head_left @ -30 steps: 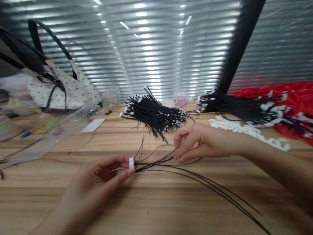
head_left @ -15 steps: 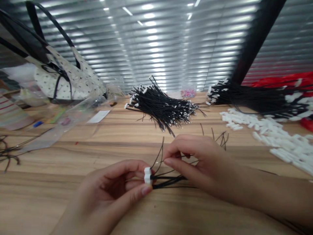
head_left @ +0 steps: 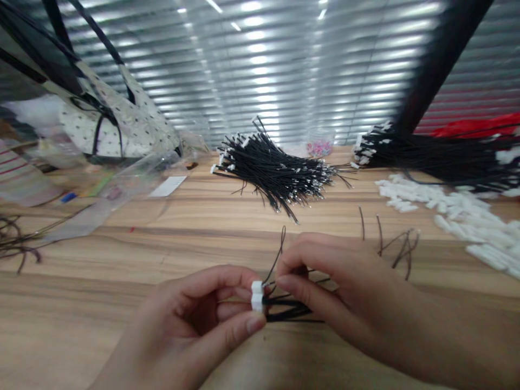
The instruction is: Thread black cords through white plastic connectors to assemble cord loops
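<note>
A small white connector (head_left: 257, 296) is pinched between the thumb and fingers of my left hand (head_left: 203, 319). Several black wires (head_left: 288, 310) run from its right side and pass beneath my right hand (head_left: 325, 281). The thumb and index finger of my right hand are pressed together on a thin black wire just right of the connector. A thin wire loop (head_left: 283, 235) stands up above the connector. The wire's tip is near the connector's upper edge, too small to make out clearly.
Beyond my hands lies a bundle of black wires (head_left: 276, 170) with white ends. White connector pieces (head_left: 467, 216) and another black bundle (head_left: 442, 157) are at the right. A dotted bag (head_left: 138, 127), clear plastic (head_left: 81, 222) and loose wires (head_left: 16, 244) are at the left.
The view has shifted slightly. My right hand has come closer to the white connector with the pinched wire, and the standing loop looks narrower. My left hand keeps its hold.
</note>
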A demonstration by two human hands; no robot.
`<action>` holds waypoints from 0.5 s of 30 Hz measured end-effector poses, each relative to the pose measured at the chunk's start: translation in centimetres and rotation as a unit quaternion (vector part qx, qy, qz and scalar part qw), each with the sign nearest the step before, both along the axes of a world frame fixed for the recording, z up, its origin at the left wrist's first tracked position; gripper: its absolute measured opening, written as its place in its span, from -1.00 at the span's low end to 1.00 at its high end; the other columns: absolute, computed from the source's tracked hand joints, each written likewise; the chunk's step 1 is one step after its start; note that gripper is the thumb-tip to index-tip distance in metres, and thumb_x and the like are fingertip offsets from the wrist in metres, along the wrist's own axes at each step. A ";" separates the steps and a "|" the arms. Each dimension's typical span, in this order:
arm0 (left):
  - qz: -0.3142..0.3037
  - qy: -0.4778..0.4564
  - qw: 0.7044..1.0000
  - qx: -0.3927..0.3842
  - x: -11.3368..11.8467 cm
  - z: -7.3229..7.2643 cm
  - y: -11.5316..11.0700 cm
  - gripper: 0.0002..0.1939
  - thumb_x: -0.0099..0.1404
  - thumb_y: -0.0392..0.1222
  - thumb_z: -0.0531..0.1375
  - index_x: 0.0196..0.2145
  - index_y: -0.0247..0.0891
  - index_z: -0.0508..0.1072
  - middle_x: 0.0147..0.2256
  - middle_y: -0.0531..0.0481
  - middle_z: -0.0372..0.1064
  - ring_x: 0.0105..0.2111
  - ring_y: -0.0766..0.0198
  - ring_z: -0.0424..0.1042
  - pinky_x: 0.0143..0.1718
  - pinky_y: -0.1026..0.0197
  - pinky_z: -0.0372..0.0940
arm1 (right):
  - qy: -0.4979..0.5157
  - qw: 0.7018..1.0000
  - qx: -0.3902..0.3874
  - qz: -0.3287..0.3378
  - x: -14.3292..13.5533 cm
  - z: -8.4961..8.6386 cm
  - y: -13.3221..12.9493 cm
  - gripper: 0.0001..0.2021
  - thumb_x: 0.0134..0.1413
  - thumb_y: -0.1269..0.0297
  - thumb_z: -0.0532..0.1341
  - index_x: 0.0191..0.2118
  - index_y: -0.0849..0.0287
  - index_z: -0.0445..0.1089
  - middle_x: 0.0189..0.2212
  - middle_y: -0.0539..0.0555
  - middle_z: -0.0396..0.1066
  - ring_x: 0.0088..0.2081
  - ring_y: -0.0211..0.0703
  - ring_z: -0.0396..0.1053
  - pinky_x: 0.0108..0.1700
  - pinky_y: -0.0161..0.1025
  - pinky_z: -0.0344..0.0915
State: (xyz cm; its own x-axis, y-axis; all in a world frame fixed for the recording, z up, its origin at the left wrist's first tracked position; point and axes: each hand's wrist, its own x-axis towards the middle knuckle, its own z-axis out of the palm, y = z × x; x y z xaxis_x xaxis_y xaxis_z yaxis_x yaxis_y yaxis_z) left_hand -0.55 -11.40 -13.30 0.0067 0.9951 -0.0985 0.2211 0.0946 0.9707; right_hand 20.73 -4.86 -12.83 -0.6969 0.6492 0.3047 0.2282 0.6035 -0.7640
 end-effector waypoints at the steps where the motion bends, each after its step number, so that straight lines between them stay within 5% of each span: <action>1: -0.001 0.001 1.000 0.003 0.0 0.1 0.0 -0.81 0.03 -0.19 0.44 -0.31 -0.06 0.67 -0.36 0.01 0.65 -0.38 0.06 0.64 -0.34 0.19 0.56 | -0.001 1.000 -0.002 -0.001 0.0 0.0 0.0 -0.86 0.29 0.30 0.15 -0.31 0.14 0.41 -0.35 -0.02 0.49 -0.31 -0.29 0.40 -0.26 -0.36 0.25; 15: -0.020 -0.002 1.000 -0.007 -0.1 0.1 -0.1 -0.83 0.06 -0.23 0.43 -0.33 -0.01 0.66 -0.44 0.07 0.62 -0.41 0.16 0.62 -0.35 0.28 0.53 | -0.006 1.000 0.002 -0.023 -0.3 0.0 -0.4 -0.86 0.23 0.31 0.18 -0.37 0.13 0.41 -0.39 -0.04 0.50 -0.35 -0.30 0.39 -0.27 -0.34 0.23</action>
State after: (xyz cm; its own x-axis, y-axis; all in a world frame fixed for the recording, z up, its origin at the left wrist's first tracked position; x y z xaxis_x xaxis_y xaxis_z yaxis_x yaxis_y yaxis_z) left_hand -0.62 -11.51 -13.22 0.0477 0.9926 -0.1119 0.2216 0.0987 0.9701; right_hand 20.48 -5.30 -12.78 -0.6697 0.6799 0.2987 0.2655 0.5949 -0.7586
